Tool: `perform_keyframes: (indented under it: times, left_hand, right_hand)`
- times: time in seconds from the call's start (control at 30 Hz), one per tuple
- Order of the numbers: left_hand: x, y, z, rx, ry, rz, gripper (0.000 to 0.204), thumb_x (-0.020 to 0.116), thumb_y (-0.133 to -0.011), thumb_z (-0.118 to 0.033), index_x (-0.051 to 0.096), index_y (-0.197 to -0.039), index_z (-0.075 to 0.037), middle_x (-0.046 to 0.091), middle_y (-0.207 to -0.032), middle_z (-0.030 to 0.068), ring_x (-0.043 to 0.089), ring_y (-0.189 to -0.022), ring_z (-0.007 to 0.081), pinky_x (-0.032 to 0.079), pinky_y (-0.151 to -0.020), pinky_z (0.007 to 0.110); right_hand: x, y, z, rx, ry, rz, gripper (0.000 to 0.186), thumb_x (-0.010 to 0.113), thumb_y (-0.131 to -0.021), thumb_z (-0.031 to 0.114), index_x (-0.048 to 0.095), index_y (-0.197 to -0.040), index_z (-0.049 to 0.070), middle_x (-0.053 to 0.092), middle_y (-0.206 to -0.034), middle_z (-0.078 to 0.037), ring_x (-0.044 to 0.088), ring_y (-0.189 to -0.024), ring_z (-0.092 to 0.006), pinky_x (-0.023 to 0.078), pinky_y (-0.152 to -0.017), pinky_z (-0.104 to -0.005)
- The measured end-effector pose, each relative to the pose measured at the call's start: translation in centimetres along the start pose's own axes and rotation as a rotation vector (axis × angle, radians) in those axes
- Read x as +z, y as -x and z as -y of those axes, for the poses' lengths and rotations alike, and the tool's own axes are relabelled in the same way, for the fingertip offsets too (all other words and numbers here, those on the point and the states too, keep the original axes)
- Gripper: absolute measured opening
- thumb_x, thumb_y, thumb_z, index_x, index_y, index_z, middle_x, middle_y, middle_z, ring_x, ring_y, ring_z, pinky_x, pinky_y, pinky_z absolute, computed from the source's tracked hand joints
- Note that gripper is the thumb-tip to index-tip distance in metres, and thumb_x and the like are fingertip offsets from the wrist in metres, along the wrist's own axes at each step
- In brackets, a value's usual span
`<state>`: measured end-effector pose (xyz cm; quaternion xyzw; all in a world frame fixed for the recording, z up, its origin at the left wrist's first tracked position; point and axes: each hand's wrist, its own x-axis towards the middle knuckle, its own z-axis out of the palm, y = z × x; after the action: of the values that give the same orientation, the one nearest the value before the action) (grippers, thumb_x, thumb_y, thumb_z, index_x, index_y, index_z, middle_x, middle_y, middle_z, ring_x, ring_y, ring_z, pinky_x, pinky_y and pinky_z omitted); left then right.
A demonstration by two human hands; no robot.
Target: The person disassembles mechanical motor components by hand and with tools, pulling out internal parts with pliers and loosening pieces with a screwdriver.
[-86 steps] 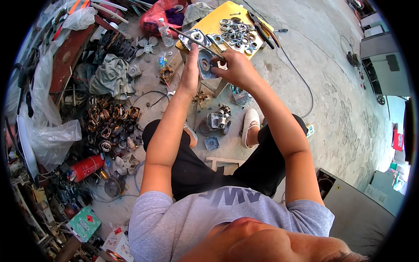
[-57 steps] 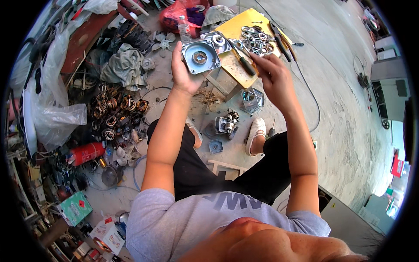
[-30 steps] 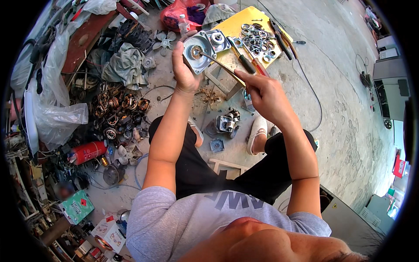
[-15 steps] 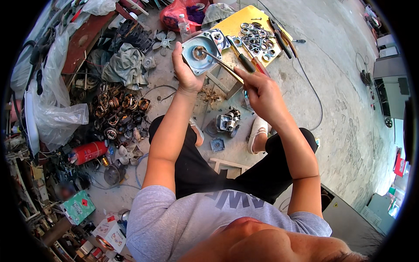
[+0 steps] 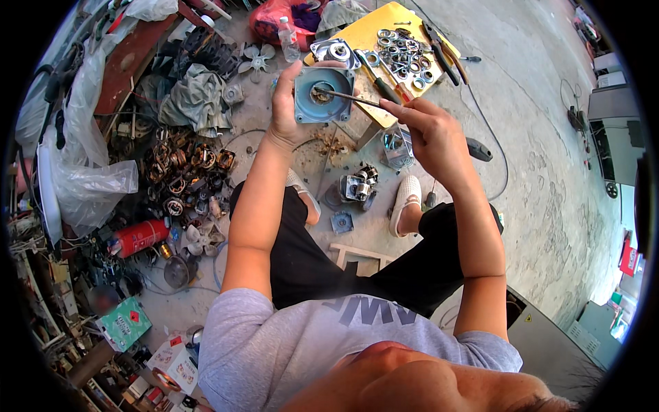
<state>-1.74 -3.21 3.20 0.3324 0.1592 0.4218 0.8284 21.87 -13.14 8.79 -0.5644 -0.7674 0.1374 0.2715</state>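
My left hand (image 5: 285, 113) grips a square blue-grey metal motor end cover (image 5: 307, 108), its hollow side facing up. A round, brownish seat is at the cover's centre. Closed around a screwdriver (image 5: 357, 99), my right hand (image 5: 438, 141) points its long thin shaft leftward, with the tip inside that central seat. The dark end of its handle shows beyond my right wrist. Just past the held cover, a second end cover (image 5: 336, 51) lies at the yellow board's edge.
The yellow board (image 5: 357, 34) bears many ring bearings (image 5: 405, 58), pliers (image 5: 439, 55) and another screwdriver (image 5: 379, 79). On the floor between my feet is a motor part (image 5: 358, 191). Copper windings (image 5: 182, 165), a red cylinder (image 5: 141, 237) and a fan blade (image 5: 257, 62) lie left.
The cover has turned more level and moved slightly lower. My right hand has shifted right and up, the screwdriver lies flatter, and its handle end has come into view.
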Motion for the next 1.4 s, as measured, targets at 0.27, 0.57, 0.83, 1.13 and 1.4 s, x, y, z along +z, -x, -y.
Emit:
perform_keyframes:
  times: [0.27, 0.57, 0.83, 1.13, 1.4]
  left_hand:
    - [-0.7, 0.1, 0.1, -0.078, -0.167, -0.043, 0.068, 0.033, -0.098, -0.052, 0.052, -0.129, 0.006, 0.067, -0.11, 0.0199, 0.069, -0.097, 0.0311, 0.057, -0.085, 0.044]
    - [-0.9, -0.4, 0.0, 0.073, -0.278, -0.122, 0.062, 0.034, -0.099, -0.049, 0.055, -0.125, 0.003, 0.069, -0.105, 0.0154, 0.069, -0.093, 0.0224, 0.057, -0.082, 0.036]
    - [-0.4, -0.1, 0.3, 0.269, -0.483, -0.13, 0.052, 0.041, -0.098, -0.042, 0.058, -0.123, -0.001, 0.067, -0.105, 0.0065, 0.064, -0.091, 0.0117, 0.052, -0.077, 0.026]
    - [-0.9, 0.3, -0.5, 0.349, -0.656, -0.1, 0.052, 0.041, -0.096, -0.04, 0.06, -0.123, 0.0, 0.063, -0.118, 0.0094, 0.058, -0.107, 0.0149, 0.044, -0.093, 0.028]
    - [0.3, 0.6, -0.7, 0.334, -0.643, -0.026, 0.054, 0.047, -0.092, -0.043, 0.06, -0.123, 0.0, 0.064, -0.117, 0.0101, 0.059, -0.106, 0.0151, 0.045, -0.094, 0.028]
  right_hand:
    - [-0.9, -0.2, -0.2, -0.151, 0.209, 0.022, 0.055, 0.061, -0.074, -0.01, 0.071, -0.119, 0.023, 0.065, -0.092, -0.004, 0.063, -0.088, -0.0242, 0.053, -0.073, -0.0366]
    - [-0.5, -0.2, 0.0, -0.157, 0.339, -0.119, 0.055, 0.061, -0.071, -0.007, 0.071, -0.118, 0.021, 0.064, -0.091, -0.001, 0.061, -0.085, -0.0214, 0.053, -0.069, -0.0352]
    - [0.3, 0.2, 0.8, -0.095, 0.218, -0.035, 0.054, 0.06, -0.073, -0.009, 0.072, -0.118, 0.02, 0.064, -0.087, -0.005, 0.061, -0.082, -0.0245, 0.052, -0.07, -0.0371]
    - [0.0, 0.1, -0.1, -0.076, 0.11, -0.083, 0.047, 0.061, -0.082, -0.005, 0.071, -0.12, 0.021, 0.063, -0.088, -0.008, 0.062, -0.081, -0.0279, 0.051, -0.072, -0.0387]
    - [0.1, -0.1, 0.3, -0.058, 0.133, -0.072, 0.053, 0.059, -0.071, -0.007, 0.073, -0.115, 0.02, 0.062, -0.085, -0.006, 0.063, -0.087, -0.0272, 0.052, -0.074, -0.039]
